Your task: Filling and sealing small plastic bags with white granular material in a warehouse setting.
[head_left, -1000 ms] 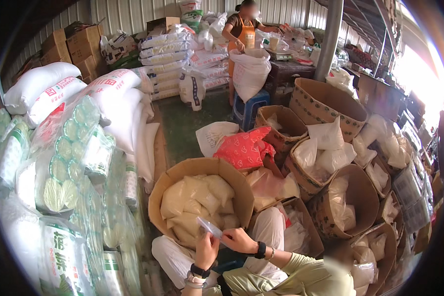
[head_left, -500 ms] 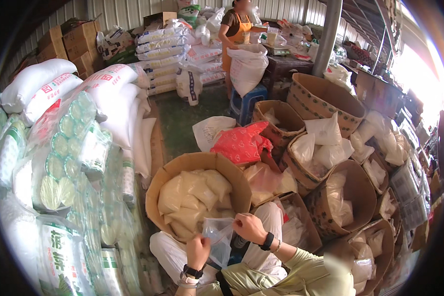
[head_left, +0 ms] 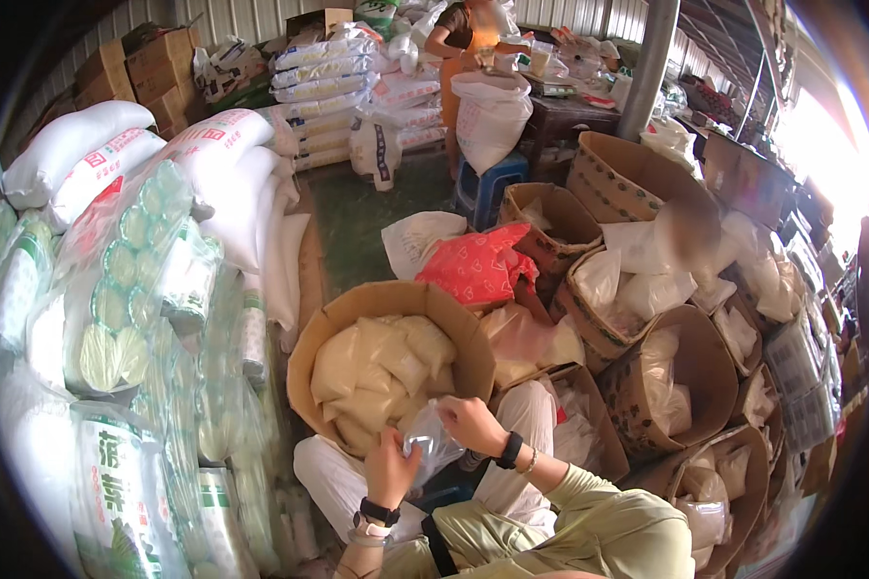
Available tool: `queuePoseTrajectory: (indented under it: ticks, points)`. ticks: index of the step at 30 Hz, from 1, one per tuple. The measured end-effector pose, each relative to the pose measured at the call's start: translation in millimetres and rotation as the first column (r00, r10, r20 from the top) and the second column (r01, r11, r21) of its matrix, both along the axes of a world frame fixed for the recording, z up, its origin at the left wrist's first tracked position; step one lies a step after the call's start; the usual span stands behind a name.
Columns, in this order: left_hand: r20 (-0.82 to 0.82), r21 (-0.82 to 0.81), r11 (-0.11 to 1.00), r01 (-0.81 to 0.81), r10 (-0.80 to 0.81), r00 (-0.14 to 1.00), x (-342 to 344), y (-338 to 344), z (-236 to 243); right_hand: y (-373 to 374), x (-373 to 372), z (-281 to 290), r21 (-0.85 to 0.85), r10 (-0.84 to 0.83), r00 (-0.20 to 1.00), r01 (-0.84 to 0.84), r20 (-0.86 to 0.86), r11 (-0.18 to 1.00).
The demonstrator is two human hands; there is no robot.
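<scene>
A clear, empty-looking plastic bag [head_left: 429, 445] is stretched between my two hands over my lap. My left hand [head_left: 392, 464] pinches its left side, and my right hand [head_left: 466, 422] grips its upper right part. Just beyond them stands a round cardboard bin [head_left: 308, 331], piled inside with pale plastic packets [head_left: 370, 370].
Several cardboard bins [head_left: 695, 384] of bags crowd the right, beside a red heart-patterned bag [head_left: 471, 263]. Sacks [head_left: 97, 154] and wrapped bundles [head_left: 121, 318] line the left. Behind, a co-worker [head_left: 459, 50] in an orange apron stands at a white sack [head_left: 490, 121] on a blue stool.
The bag has gone from a narrow folded strip to a spread, then puffed shape. Since half a second ago both my hands have moved upward.
</scene>
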State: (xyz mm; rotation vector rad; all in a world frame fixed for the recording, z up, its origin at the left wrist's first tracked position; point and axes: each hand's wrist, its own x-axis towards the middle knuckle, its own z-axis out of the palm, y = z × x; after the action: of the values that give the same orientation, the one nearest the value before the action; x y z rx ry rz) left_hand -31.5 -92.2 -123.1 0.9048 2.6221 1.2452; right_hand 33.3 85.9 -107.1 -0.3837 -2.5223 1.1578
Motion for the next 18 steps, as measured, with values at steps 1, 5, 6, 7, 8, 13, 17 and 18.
queuePoseTrajectory:
  ticks: [1,5,6,7,8,13,17,18]
  points:
    - [-0.095,0.037,0.998,-0.056,0.059,0.994,0.7,2.0,2.3,-2.4,-0.3,5.9,-0.001,-0.019,0.994,0.019,-0.109,1.000]
    - [0.121,-0.098,0.992,-0.083,0.094,0.988,-3.2,1.7,-7.7,-4.6,1.2,17.3,-0.135,0.007,0.998,-0.015,-0.061,0.991]
    - [0.203,-0.171,0.985,-0.037,0.072,0.977,-4.9,1.6,-9.5,-4.2,1.0,12.5,-0.100,0.025,0.994,-0.035,-0.105,0.994]
    - [0.294,-0.243,0.965,0.097,-0.022,0.956,-12.8,-3.0,-28.5,-5.8,-0.6,7.7,-0.115,0.015,0.996,-0.025,-0.088,0.993]
    - [0.446,-0.161,0.979,0.126,-0.042,0.894,-12.1,-6.3,-27.5,-5.9,-2.8,2.6,-0.103,-0.023,0.994,0.012,-0.107,0.995]
    - [0.291,-0.172,0.975,-0.141,0.187,0.938,-20.6,-29.9,-25.8,-1.1,-18.9,-13.6,-0.201,-0.083,0.996,0.087,0.030,0.976]
    - [0.171,-0.239,0.899,-0.366,0.410,0.896,-50.7,-55.3,-34.1,8.0,-40.0,-48.9,-0.089,0.214,0.947,-0.198,0.240,0.976]
    - [0.132,-0.244,0.877,-0.413,0.452,0.882,-53.7,-63.8,-32.8,11.9,-52.7,-43.0,-0.401,0.433,0.832,-0.286,0.346,0.870]
